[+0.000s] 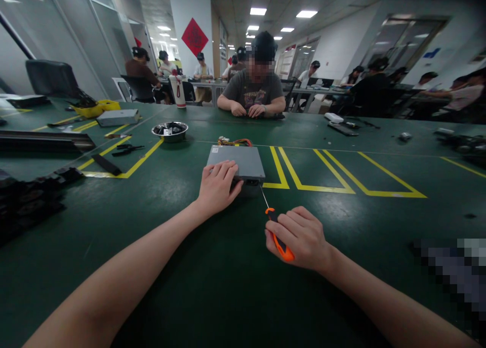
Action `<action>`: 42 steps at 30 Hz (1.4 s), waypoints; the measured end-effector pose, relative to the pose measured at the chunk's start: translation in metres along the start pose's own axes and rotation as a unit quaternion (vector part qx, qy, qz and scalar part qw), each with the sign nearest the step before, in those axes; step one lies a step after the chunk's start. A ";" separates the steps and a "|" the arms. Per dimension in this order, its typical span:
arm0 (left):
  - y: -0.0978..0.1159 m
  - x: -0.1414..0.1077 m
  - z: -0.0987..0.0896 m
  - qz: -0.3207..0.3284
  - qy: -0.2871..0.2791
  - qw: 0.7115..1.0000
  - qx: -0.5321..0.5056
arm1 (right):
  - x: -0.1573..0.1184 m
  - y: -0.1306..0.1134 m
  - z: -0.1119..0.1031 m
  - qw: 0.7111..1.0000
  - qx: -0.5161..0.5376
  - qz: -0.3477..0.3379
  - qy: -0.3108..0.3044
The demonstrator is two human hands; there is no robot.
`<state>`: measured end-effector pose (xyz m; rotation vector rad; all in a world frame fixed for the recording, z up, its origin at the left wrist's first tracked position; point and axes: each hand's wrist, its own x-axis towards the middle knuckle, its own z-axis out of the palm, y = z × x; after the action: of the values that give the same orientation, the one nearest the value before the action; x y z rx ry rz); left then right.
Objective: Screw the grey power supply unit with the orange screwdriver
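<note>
A grey metal box with a socket in its near side and coloured wires at its far edge lies on the green table. My left hand rests on the box's near left part, fingers on the top and thumb at the near side; it grips the box. In my right hand is a screwdriver with an orange and black handle. Its thin shaft points up and left, the tip at the box's near right corner. Whether the tip touches a screw is too small to tell.
A metal bowl with small parts stands beyond the box to the left. Dark parts are heaped at the left edge. Across the table, a person handles a dark object. A white tumbler stands at the far edge.
</note>
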<state>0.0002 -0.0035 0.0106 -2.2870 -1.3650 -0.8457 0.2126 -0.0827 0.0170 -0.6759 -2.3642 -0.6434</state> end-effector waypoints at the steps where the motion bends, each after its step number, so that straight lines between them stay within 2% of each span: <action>1: 0.000 0.000 0.000 0.000 0.000 1.000 0.001 | 0.000 0.000 0.000 1.000 -0.001 0.002 -0.004; 7: 0.000 0.000 0.001 0.000 -0.001 1.000 0.002 | 0.003 0.000 -0.002 1.000 -0.011 0.011 -0.010; 12: 0.000 0.000 0.001 -0.001 0.002 1.000 0.002 | 0.005 -0.002 -0.004 0.999 0.028 0.022 -0.011; 20: -0.001 0.001 0.001 0.001 -0.003 1.000 0.005 | 0.011 -0.001 -0.015 0.996 -0.013 0.090 0.011; 22: 0.000 0.001 0.001 0.001 -0.002 1.000 0.001 | 0.016 -0.004 -0.023 0.992 -0.023 0.120 -0.015; 25: 0.000 0.001 0.001 0.002 0.001 1.000 -0.002 | 0.025 -0.011 -0.039 0.979 -0.031 0.175 -0.104; 29: -0.001 0.000 0.001 0.006 0.002 1.000 0.004 | 0.029 -0.019 -0.051 0.973 -0.054 0.153 -0.165; 32: -0.002 0.000 0.002 0.007 0.006 1.000 0.005 | 0.027 -0.021 -0.047 0.969 -0.071 0.145 -0.185; 36: -0.001 0.000 0.003 0.003 0.009 1.000 0.002 | 0.025 -0.020 -0.037 0.969 -0.091 0.162 -0.161; 40: -0.001 0.000 0.002 0.002 0.005 1.000 0.007 | 0.025 -0.017 -0.040 0.962 -0.139 0.204 -0.117; 42: -0.001 0.000 0.002 0.004 0.003 1.000 0.008 | 0.025 -0.016 -0.042 0.965 -0.152 0.185 -0.110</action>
<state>0.0002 -0.0020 0.0092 -2.2747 -1.3531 -0.8358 0.2021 -0.1113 0.0585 -1.3488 -2.2617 -0.8029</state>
